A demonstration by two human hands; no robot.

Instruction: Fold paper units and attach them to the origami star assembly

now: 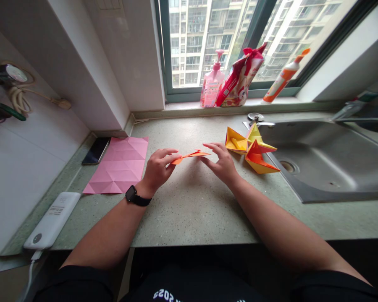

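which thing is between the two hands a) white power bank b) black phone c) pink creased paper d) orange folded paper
d, the orange folded paper stretches across the gap between the left hand and the right hand, while the pink creased paper lies away beyond the left hand.
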